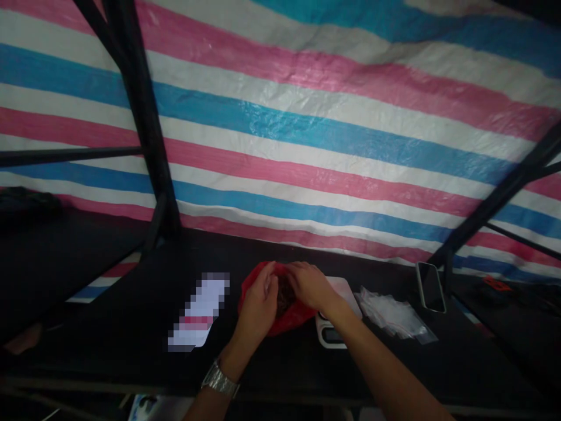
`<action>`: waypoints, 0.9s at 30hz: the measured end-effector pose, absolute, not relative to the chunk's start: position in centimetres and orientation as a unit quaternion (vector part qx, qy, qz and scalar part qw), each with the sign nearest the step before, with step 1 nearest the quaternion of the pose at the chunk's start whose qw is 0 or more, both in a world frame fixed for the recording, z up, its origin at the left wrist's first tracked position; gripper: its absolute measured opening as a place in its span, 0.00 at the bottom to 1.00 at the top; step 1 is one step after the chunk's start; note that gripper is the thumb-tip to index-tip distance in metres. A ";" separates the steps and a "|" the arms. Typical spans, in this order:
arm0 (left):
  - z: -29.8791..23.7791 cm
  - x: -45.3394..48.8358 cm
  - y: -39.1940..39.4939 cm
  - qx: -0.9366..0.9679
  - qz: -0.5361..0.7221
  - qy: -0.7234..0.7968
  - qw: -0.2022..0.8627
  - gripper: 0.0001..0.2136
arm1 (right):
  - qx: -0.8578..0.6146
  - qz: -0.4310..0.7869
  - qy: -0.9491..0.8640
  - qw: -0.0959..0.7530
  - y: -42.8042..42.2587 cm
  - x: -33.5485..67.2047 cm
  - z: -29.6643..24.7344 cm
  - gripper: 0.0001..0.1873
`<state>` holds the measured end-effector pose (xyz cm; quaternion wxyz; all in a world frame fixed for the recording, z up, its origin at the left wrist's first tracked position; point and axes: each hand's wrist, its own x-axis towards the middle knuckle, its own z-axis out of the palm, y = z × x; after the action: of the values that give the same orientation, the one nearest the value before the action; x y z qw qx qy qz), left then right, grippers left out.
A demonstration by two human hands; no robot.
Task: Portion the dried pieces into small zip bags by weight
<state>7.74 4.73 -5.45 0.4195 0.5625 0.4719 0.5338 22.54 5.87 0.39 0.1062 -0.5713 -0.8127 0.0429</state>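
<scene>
A red bag (291, 327) sits on the dark surface (284, 371) between two hands: the left hand (259, 292) grasps its left rim; the right hand's (310, 285) grip, opposite, is too hidden to tell. A white scale (340, 287) lies just right, nearer the right hand.

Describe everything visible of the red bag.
The red bag looks like thin plastic. It sits on the black tabletop, mouth open upward, showing dark brown contents too dim to identify. The left hand and right hand touch its opening, partly hiding it. The white digital scale is just right of it; whether they touch is unclear.
</scene>
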 end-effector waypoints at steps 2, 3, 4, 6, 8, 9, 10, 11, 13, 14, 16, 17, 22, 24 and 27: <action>-5.6 6.7 5.1 0.576 0.509 0.518 0.375 0.21 | -0.573 0.056 -0.812 0.091 6.3 22.6 -1.3 0.19; -5.7 6.1 5.2 0.582 0.497 0.529 0.367 0.21 | -0.573 0.063 -0.812 0.091 6.2 22.9 -2.1 0.19; -5.8 5.6 5.2 0.584 0.488 0.536 0.365 0.21 | -0.572 0.070 -0.812 0.094 6.1 23.2 -2.7 0.18; -5.9 4.8 5.0 0.589 0.473 0.545 0.364 0.20 | -0.571 0.087 -0.809 0.108 6.2 23.8 -3.3 0.18; -5.9 4.4 4.7 0.594 0.461 0.552 0.360 0.19 | -0.580 0.102 -0.797 0.135 7.3 24.1 -3.4 0.18; -5.8 4.3 4.6 0.597 0.459 0.552 0.358 0.19 | -0.588 0.107 -0.787 0.153 8.1 24.1 -3.4 0.18; -5.7 4.3 4.5 0.600 0.458 0.550 0.357 0.18 | -0.596 0.113 -0.776 0.172 9.0 24.0 -3.4 0.18; -5.6 4.3 4.4 0.603 0.459 0.547 0.356 0.18 | -0.604 0.121 -0.765 0.189 10.1 23.8 -3.5 0.20; -5.2 4.4 4.3 0.604 0.470 0.537 0.355 0.19 | -0.611 0.150 -0.748 0.212 11.9 23.5 -4.0 0.23; -5.0 4.4 4.2 0.601 0.480 0.530 0.358 0.20 | -0.611 0.169 -0.741 0.220 12.6 23.3 -4.3 0.22; -4.6 4.6 4.1 0.591 0.505 0.504 0.377 0.21 | -0.607 0.205 -0.730 0.236 13.6 23.1 -4.9 0.18; -4.4 4.8 4.0 0.584 0.519 0.485 0.394 0.21 | -0.604 0.220 -0.726 0.245 13.8 23.1 -5.1 0.16; -3.6 5.6 3.3 0.538 0.569 0.403 0.473 0.22 | -0.580 0.283 -0.708 0.287 13.6 23.5 -5.4 0.21; -3.4 5.9 3.2 0.519 0.576 0.407 0.482 0.22 | -0.579 0.297 -0.694 0.307 13.6 23.7 -5.3 0.25; -3.4 5.9 3.3 0.507 0.565 0.414 0.502 0.28 | -0.586 0.306 -0.671 0.336 13.9 24.0 -5.2 0.26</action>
<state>5.89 3.29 -3.36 0.5019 0.5071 0.4141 0.5653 24.04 13.87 -5.19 0.3356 -0.5860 -0.6711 0.3060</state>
